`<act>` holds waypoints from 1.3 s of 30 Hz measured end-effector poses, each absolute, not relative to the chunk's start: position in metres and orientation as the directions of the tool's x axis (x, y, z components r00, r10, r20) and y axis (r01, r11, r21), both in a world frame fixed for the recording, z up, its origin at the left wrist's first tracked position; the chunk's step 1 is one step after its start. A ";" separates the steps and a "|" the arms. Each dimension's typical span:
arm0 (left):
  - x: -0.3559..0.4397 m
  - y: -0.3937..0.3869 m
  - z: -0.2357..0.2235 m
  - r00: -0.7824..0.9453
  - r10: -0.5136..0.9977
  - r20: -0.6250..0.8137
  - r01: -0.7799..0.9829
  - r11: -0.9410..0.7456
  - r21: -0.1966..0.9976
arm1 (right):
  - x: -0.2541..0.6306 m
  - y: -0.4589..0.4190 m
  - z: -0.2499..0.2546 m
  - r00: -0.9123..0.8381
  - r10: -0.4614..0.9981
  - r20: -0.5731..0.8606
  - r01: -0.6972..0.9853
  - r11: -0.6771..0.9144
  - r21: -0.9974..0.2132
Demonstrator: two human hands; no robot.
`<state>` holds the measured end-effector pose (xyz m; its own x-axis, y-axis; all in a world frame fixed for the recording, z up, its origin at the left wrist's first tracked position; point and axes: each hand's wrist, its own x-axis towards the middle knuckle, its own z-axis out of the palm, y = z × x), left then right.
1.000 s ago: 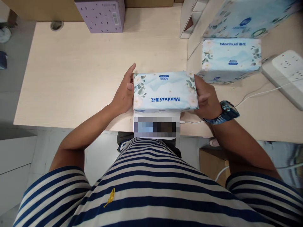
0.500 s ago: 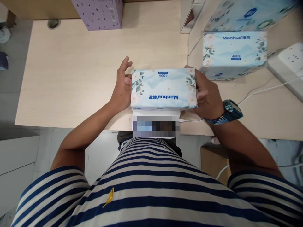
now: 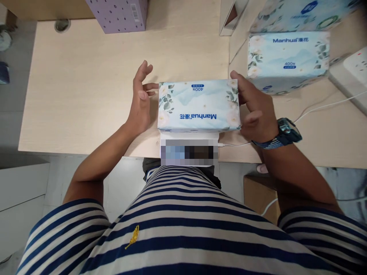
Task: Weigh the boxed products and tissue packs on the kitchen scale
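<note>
A light-blue floral tissue pack [image 3: 198, 103] marked "Manhua" lies in front of me, its print upside down to my view. Close by its left end is my left hand [image 3: 140, 103], open, with the thumb off the pack and some fingertips reaching its edge; I cannot tell if they touch. At the right end my right hand [image 3: 256, 109] is open too, thumb apart, one finger beside the far right corner. Just nearer than the pack, a white device [image 3: 189, 136] with a blurred screen sits at the desk edge.
More Manhua tissue packs [image 3: 289, 49] stand at the back right, beside a white power strip [image 3: 357, 65]. A purple patterned box [image 3: 120, 15] is at the back. A white cable [image 3: 323, 106] crosses the desk [image 3: 86, 84] on the right. Below is a cardboard box [image 3: 259, 193].
Both hands have loosened from the tissue pack's ends, the left moving outward left and the right outward right. The pack stays in nearly the same spot.
</note>
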<state>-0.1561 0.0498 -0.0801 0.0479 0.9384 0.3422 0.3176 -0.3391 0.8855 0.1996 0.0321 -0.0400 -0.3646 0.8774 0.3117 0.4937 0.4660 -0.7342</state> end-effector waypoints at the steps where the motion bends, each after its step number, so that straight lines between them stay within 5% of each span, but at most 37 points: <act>1: -0.157 0.048 -0.078 0.059 0.934 0.351 0.320 -0.351 0.880 | 0.200 0.032 -0.039 -0.400 0.858 0.322 0.482 0.495 -0.723; 10: -0.155 0.018 -0.055 0.167 0.766 0.620 0.320 -0.637 0.701 | 0.195 0.036 -0.042 -0.455 0.750 0.480 0.225 0.618 -0.753; 13: -0.152 0.022 -0.059 0.293 0.661 0.691 0.302 -0.750 0.589 | 0.195 0.040 -0.053 -0.475 0.693 0.542 0.216 0.689 -0.692; 16: -0.150 0.032 -0.066 0.387 0.569 0.726 0.253 -0.822 0.509 | 0.192 0.040 -0.055 -0.541 0.704 0.460 0.310 0.676 -0.669; 24: -0.163 0.037 -0.093 0.293 0.800 0.524 0.374 -0.600 0.707 | 0.187 0.037 -0.047 -0.550 0.668 0.501 0.249 0.704 -0.665; 39: -0.161 0.041 -0.094 0.406 0.740 0.536 0.353 -0.668 0.656 | 0.194 0.051 -0.074 -0.591 0.616 0.520 0.209 0.740 -0.639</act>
